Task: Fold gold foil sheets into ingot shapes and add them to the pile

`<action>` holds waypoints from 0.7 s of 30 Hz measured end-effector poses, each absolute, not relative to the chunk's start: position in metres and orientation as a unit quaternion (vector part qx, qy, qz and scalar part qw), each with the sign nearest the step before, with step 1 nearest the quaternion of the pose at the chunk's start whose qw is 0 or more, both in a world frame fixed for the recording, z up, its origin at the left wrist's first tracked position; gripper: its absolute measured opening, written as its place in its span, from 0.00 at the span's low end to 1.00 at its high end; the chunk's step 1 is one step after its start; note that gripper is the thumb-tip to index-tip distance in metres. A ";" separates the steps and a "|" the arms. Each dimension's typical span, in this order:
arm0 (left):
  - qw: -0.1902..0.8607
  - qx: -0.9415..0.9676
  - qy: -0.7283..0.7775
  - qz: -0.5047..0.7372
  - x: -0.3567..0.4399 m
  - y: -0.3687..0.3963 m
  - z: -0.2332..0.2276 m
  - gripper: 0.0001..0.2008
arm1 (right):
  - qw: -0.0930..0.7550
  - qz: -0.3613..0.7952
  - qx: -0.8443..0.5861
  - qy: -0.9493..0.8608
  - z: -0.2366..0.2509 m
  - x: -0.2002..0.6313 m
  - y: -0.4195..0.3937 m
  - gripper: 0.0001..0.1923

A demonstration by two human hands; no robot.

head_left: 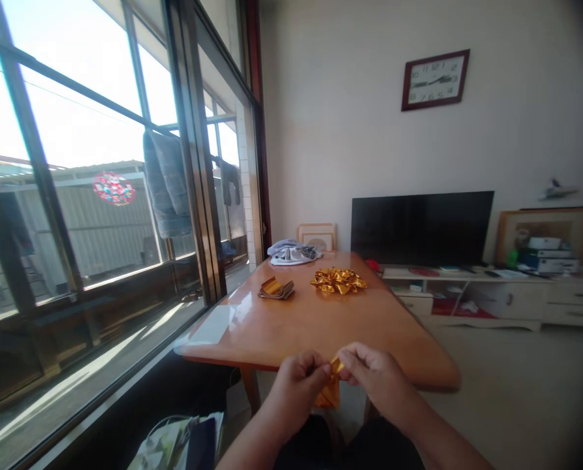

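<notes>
From far away, I count two hands, low in the middle of the frame. The left hand [298,382] and the right hand [374,372] both pinch one shiny gold sheet [326,397] by the near edge of one table [291,333]. On it sit one gold heap [340,281], one small paper stack [276,288] and one cloth pile [291,253]. I can't count the heap's pieces. At right, one pale cabinet [521,300] has something red [448,307] in its open part.
</notes>
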State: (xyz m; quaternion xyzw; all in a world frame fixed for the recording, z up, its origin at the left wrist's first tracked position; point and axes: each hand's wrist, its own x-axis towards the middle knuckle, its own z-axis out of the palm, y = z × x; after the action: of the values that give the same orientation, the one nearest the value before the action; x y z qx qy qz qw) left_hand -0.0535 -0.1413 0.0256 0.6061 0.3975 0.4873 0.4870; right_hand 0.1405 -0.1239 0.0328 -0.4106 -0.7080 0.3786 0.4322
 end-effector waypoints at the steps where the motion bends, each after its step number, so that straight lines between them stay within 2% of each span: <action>1: 0.499 0.583 0.397 0.504 -0.053 -0.139 0.025 0.20 | 0.464 0.366 -0.419 -0.690 0.034 0.140 -0.124 0.22; 6: 0.500 0.525 0.415 0.550 -0.048 -0.139 0.031 0.18 | 0.554 0.222 -0.445 -0.668 0.033 0.133 -0.131 0.15; 12: 0.455 0.548 0.410 0.570 -0.041 -0.144 0.036 0.15 | 0.553 0.128 -0.429 -0.703 0.027 0.118 -0.136 0.07; 21: 0.439 0.543 0.395 0.597 -0.035 -0.144 0.035 0.14 | 0.561 0.069 -0.436 -0.700 0.024 0.114 -0.133 0.05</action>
State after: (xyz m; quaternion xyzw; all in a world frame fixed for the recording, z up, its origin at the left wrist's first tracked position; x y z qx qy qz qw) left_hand -0.0353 -0.1441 0.0349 0.5434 0.3950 0.5965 0.4391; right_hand 0.1143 -0.1330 0.0236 -0.4361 -0.7003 0.0694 0.5609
